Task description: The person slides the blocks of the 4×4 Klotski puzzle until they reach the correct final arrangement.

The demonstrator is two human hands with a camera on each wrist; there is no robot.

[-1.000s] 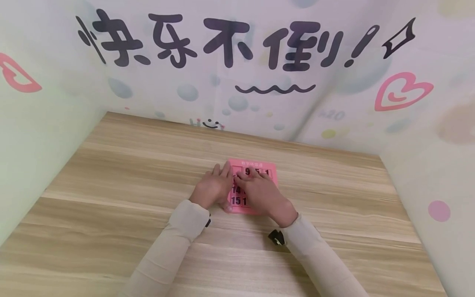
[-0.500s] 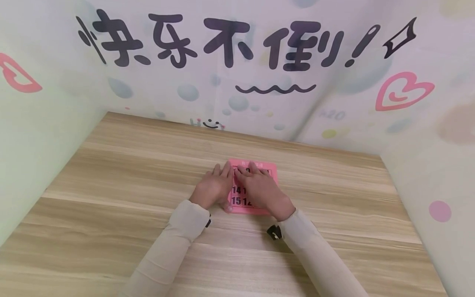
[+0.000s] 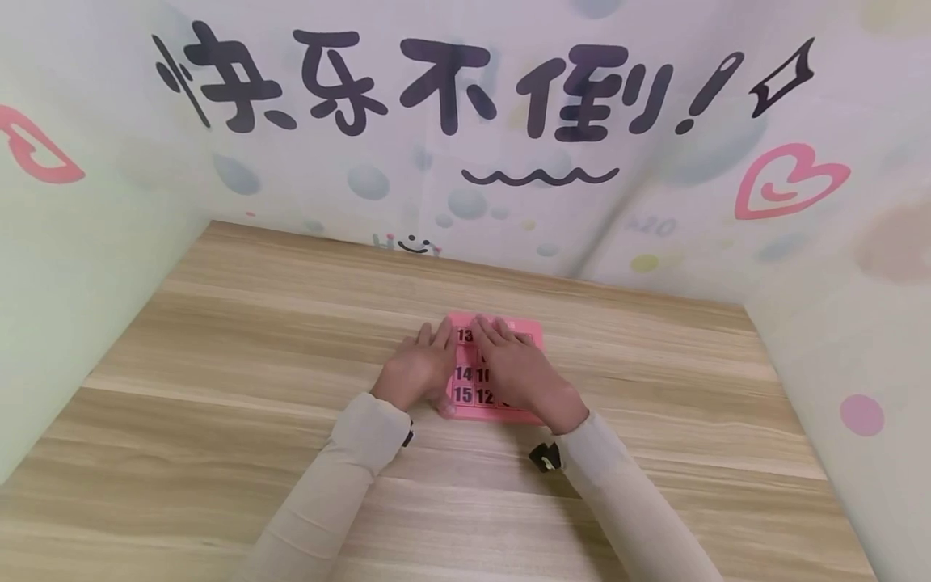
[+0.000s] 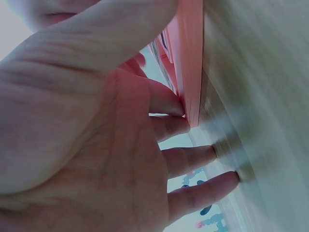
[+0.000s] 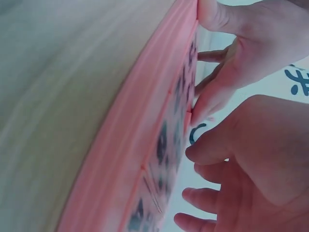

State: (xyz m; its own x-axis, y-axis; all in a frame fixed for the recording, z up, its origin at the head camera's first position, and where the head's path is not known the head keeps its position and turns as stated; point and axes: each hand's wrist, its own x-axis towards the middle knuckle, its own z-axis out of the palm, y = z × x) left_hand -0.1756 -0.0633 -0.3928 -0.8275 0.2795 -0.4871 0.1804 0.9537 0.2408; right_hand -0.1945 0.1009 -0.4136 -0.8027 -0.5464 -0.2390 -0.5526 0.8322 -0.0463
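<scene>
A flat, square number puzzle point(image 3: 483, 415) in smooth, glossy pink plastic is laid on the middle of the table point(image 3: 218, 364), whose pale surface is streaked with wood grain. Its square tiles are printed in bold black; 13, 14, 15 and 12 can be read, and a bare pink square is seen below 13. The puzzle's left edge is braced by the left hand point(image 3: 414, 372), thumb and forefinger spread along it, the two outer fingertips rested on the wood; nothing is clasped. The tiles are covered by the right hand point(image 3: 520, 373), its fingers extended and nothing gripped; whether they are touched cannot be told. Both forearms are covered by smooth off-white sleeves point(image 3: 320, 493).
</scene>
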